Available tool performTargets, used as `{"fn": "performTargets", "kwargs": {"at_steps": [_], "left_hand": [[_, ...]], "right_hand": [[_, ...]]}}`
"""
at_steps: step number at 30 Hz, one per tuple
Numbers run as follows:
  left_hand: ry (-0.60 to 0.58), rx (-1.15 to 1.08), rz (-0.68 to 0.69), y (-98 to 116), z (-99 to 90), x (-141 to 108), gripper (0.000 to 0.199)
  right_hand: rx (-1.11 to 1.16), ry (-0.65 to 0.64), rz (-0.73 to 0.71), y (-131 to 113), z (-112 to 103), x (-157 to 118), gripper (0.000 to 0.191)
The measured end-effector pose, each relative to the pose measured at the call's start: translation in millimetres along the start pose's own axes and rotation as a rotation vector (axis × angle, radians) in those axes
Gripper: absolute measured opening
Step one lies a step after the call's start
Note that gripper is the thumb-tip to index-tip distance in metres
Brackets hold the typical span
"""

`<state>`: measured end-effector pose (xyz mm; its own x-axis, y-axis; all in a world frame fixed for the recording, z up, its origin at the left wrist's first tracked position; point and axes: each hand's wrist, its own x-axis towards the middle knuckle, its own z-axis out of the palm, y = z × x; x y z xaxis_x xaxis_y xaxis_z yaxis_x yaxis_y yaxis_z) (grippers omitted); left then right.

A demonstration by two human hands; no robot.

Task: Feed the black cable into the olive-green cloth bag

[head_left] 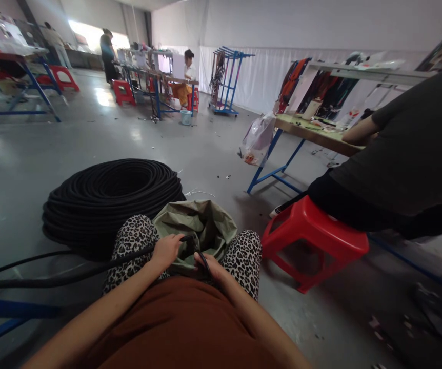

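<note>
My left hand (pixel 167 250) is closed round a thick black cord (pixel 128 256), and a short end of it sticks out past my fingers. From there the cord runs off to the left over my knee. Close beside that end, my right hand (pixel 212 267) is closed on a slim dark curved thing (pixel 204 260); I cannot make out whether it is a tool's handle or more cord. Both hands are over an open olive-green sack (pixel 221 218) between my knees. The inside of the sack is mostly hidden in shadow and behind my hands.
A large coil of black cord (pixel 63 205) lies on the floor at front left. To my right, a person in a dark shirt (pixel 417 138) sits on a red plastic stool (pixel 332 233) at a workbench (pixel 309 132). Further off are a blue rack (pixel 228 82), other benches and people.
</note>
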<state>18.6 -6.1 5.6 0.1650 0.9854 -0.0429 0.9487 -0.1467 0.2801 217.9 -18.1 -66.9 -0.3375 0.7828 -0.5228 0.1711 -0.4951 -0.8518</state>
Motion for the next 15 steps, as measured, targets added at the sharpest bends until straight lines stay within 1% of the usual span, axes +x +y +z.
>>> {"fn": "performTargets", "kwargs": {"at_steps": [3, 7, 12, 15], "left_hand": [[-0.002, 0.002, -0.004, 0.4, -0.1, 0.1, 0.038], [-0.023, 0.016, 0.012, 1.2, -0.5, 0.0, 0.039], [-0.074, 0.044, 0.036, 3.3, -1.3, -1.0, 0.039], [-0.095, 0.056, 0.052, 5.4, -0.5, -0.9, 0.038]], "right_hand": [[0.068, -0.027, -0.013, 1.3, -0.2, 1.0, 0.053], [0.06, -0.007, -0.004, -0.9, 0.1, -0.4, 0.051], [0.046, 0.002, 0.073, -3.6, 2.4, -3.4, 0.047], [0.022, 0.023, 0.103, -4.2, 4.4, -3.1, 0.041]]}}
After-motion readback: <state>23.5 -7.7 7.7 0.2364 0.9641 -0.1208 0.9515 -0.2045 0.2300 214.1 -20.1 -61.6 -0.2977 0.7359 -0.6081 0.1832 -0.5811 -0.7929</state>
